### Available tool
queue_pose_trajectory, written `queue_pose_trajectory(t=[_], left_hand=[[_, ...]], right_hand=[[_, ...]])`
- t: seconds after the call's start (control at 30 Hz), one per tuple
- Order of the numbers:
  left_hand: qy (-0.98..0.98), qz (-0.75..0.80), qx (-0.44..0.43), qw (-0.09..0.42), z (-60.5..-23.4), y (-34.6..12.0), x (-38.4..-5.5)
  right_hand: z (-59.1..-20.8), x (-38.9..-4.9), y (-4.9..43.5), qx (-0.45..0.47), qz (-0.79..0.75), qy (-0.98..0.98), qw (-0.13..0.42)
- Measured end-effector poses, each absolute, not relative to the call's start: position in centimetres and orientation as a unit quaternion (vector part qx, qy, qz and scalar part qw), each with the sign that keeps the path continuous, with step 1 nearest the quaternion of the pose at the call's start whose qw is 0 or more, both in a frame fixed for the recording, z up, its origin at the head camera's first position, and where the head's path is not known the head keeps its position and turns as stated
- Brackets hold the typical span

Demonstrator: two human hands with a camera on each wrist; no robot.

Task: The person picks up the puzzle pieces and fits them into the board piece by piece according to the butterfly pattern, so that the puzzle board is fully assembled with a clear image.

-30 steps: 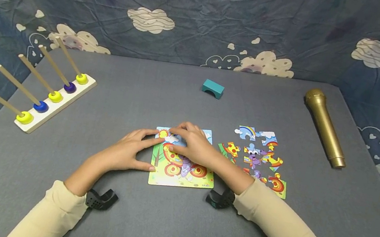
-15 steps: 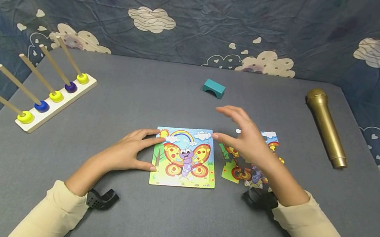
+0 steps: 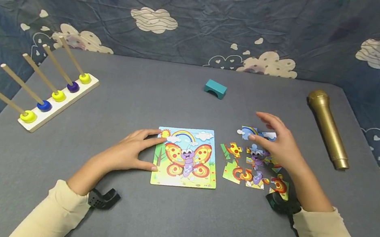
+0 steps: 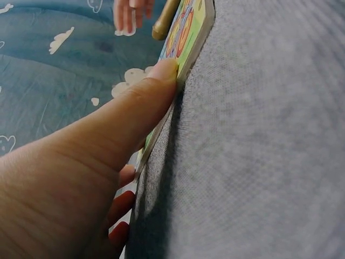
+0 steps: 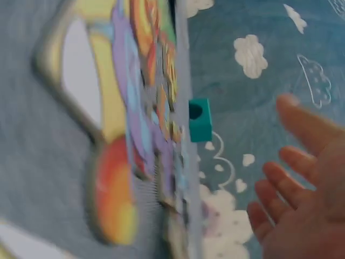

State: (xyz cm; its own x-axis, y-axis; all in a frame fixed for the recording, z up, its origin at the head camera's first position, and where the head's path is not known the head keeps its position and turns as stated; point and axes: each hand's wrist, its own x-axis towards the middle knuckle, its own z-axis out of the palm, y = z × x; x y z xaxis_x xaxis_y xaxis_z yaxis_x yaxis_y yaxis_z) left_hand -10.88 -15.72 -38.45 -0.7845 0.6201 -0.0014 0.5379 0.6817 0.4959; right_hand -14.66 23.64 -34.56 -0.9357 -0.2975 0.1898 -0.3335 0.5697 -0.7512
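A square butterfly picture board (image 3: pixel 186 177) lies flat on the grey table. My left hand (image 3: pixel 127 152) rests at its left side, fingers spread, with the thumb and fingertips touching the edge. In the left wrist view the thumb (image 4: pixel 129 116) lies against the board's rim. To the right of the board are several loose jigsaw pieces (image 3: pixel 231 170) bearing parts of a similar butterfly picture. Above them hovers my right hand (image 3: pixel 283 149), fingers apart and holding nothing; it hides some of the pieces.
A wooden peg stand (image 3: pixel 63 103) with yellow and blue rings stands at the left. Toward the back is a teal arch block (image 3: pixel 215 88). A gold microphone (image 3: pixel 328 129) lies at the right. Dark cloud-patterned cloth (image 3: pixel 194 41) hangs behind the table.
My right hand has lifted off the board and moved right, over the loose pieces, uncovering the whole butterfly picture. The left hand has stayed at the board's edge.
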Motion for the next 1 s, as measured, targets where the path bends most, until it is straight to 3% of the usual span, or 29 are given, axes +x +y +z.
queue_pose_trajectory(t=[0.2,0.6,1.0], left_hand=[[0.913,0.242,0.318,0.082,-38.5,-15.7,-10.9],[0.912,0.242,0.318,0.086,-38.6,-15.7,-10.8],[0.914,0.241,0.317,0.077,-38.5,-15.7,-10.7]], right_hand=[[-36.4,-15.4,24.7,0.144,0.413,-0.899,-0.019],[-38.7,-16.1,25.6,0.124,0.335,-0.933,-0.040],[-38.0,-15.8,25.0,0.184,0.284,-0.941,0.023]])
